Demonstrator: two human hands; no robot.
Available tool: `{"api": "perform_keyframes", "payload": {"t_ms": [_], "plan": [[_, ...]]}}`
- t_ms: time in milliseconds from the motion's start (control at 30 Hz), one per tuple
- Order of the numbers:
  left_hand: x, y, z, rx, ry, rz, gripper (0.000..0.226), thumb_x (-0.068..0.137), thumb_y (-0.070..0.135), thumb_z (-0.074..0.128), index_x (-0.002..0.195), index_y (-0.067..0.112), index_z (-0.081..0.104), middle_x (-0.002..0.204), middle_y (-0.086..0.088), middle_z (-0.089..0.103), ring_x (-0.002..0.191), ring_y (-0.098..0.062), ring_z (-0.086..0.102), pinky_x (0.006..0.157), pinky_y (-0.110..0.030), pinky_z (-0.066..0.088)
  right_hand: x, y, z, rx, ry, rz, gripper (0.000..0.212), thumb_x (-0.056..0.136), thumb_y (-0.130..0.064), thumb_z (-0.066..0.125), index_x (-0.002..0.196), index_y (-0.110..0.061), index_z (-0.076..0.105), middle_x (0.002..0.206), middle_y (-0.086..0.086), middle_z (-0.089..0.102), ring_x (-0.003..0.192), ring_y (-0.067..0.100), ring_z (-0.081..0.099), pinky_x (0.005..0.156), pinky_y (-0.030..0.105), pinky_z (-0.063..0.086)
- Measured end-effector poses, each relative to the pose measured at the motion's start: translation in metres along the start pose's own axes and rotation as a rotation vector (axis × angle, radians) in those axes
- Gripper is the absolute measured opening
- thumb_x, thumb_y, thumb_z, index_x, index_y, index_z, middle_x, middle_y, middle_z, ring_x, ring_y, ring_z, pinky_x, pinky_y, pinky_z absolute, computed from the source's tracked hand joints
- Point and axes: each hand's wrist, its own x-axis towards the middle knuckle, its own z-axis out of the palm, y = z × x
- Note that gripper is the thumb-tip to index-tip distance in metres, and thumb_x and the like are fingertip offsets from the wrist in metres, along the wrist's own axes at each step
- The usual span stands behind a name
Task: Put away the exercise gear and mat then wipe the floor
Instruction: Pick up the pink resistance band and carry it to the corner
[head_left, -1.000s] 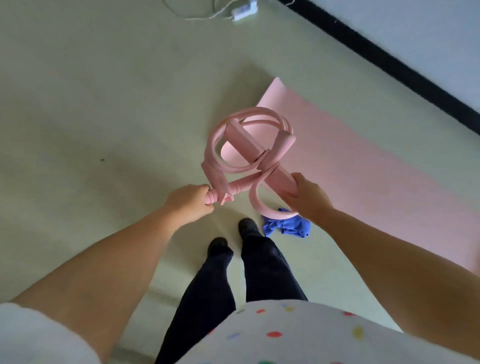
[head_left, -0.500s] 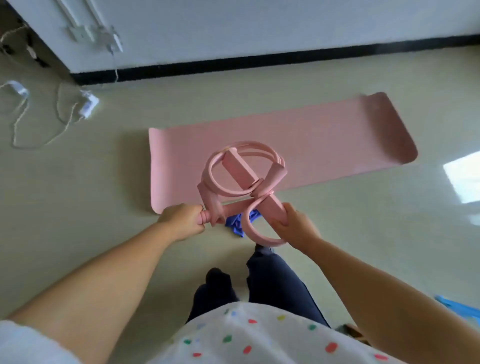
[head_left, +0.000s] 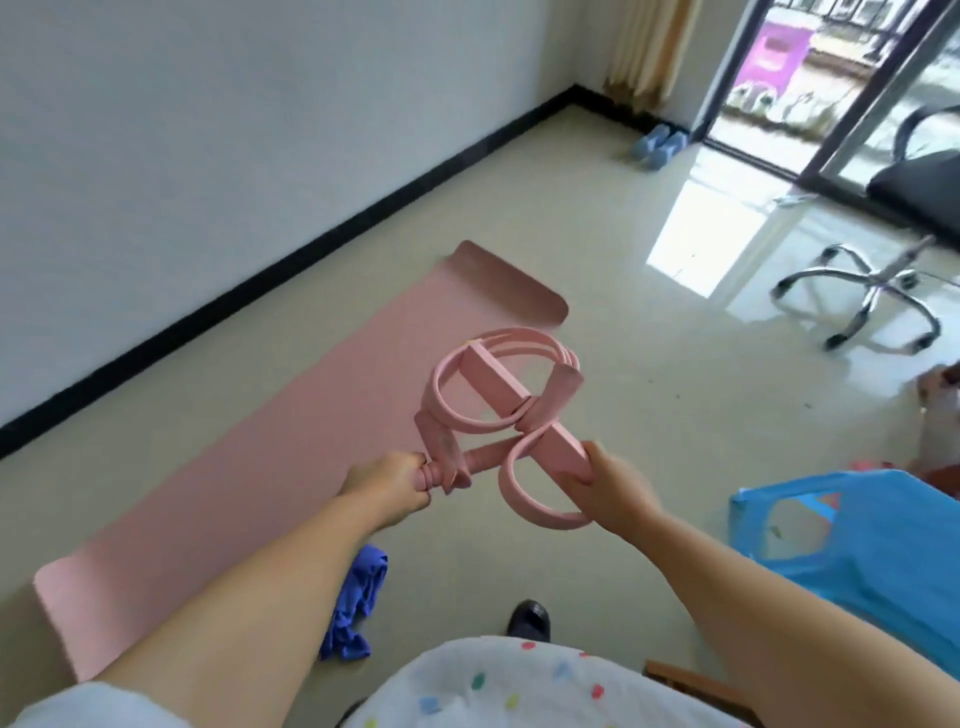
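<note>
From the head view, both hands hold a pink pull-rope exerciser (head_left: 498, 410) in the air above the floor (head_left: 649, 415). The left hand (head_left: 387, 480) curls round its handle bar; the right hand (head_left: 605, 486) grips the flat foot pedal. It looks light, its tubes springy and floppy (likely to tangle), so the stiff bar and pedal are the places to hold. The pink mat (head_left: 260, 478) lies unrolled by the wall, a blue cloth (head_left: 358, 597) at its near edge.

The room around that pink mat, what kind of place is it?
Probably a room in a home used for exercise: a pink mat on a tiled floor, an office chair, and a glass door opening outside.
</note>
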Motion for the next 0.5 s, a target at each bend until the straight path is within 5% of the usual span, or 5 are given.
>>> {"api": "perform_keyframes", "payload": {"t_ms": [500], "plan": [[0.243,0.234,-0.083,0.189,-0.06,0.309,0.009,0.082,0.026,0.05,0.075,0.028,0.045,0.08,0.006,0.055,0.078,-0.02,0.055,0.063,-0.028,0.043,0.178,0.147,-0.171,0.126,0.154,0.208,0.029,0.086,-0.039,0.057,0.106,-0.017,0.055,0.092,0.003,0.064,0.079,0.027,0.059,0.07,0.035,0.05]]}}
